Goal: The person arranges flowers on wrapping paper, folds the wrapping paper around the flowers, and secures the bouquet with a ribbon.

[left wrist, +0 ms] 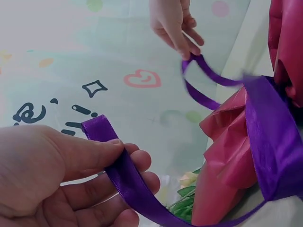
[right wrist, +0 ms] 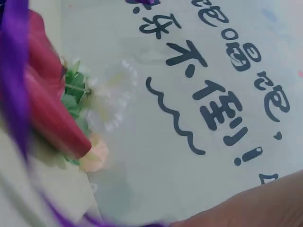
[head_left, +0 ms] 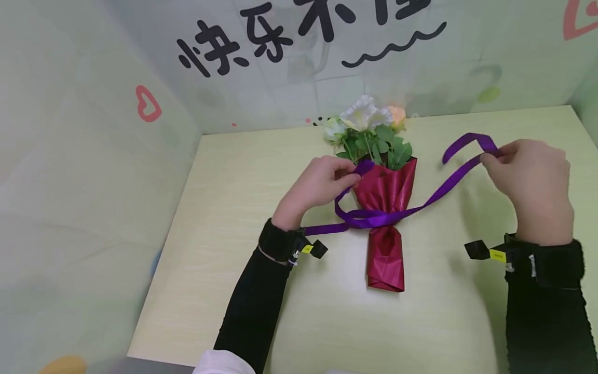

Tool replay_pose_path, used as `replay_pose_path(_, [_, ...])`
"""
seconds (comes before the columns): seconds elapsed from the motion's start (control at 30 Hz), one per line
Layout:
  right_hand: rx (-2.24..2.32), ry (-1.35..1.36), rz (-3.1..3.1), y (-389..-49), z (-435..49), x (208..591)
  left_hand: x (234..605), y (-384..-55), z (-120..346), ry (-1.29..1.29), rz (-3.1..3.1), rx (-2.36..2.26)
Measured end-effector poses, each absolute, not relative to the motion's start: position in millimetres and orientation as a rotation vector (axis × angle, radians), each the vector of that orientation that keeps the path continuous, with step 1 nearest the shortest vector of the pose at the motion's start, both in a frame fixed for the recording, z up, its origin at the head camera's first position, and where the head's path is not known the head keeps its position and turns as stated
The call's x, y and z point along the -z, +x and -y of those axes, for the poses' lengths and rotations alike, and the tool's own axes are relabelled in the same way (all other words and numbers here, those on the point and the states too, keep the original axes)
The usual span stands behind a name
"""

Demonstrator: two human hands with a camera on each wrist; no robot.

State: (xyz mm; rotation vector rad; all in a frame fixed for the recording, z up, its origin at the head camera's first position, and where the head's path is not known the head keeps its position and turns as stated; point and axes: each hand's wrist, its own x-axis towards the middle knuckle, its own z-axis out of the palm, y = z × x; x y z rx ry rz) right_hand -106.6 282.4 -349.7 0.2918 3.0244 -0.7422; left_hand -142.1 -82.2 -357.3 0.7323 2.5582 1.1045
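A bouquet of pale flowers (head_left: 362, 114) with green leaves lies on the table, wrapped in dark red paper (head_left: 385, 259). Purple ribbon (head_left: 374, 219) loops around the wrap at its narrow waist. My left hand (head_left: 322, 182) pinches one ribbon end between thumb and forefinger, beside the wrap's upper left; the left wrist view shows that pinch on the ribbon (left wrist: 128, 184) closely. Off to the right, my right hand (head_left: 532, 182) pinches the other stretch, its free tail hanging past the fingers. In the right wrist view only part of the right hand (right wrist: 255, 208) shows.
The pale wooden table (head_left: 224, 291) meets a printed wall (head_left: 261, 98) behind the flowers. Another wall (head_left: 93, 208) rises along the left side. A camera strap (head_left: 280, 241) sits on the left wrist, and another (head_left: 546, 262) on the right.
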Motion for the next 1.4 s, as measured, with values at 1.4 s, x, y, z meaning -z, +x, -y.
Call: replay_pose_path(1.4, [0.853,-0.785,-2.175,-99.0,-231.9,349.5,340.5,-112.4,61.8,1.142,-2.297,-1.582])
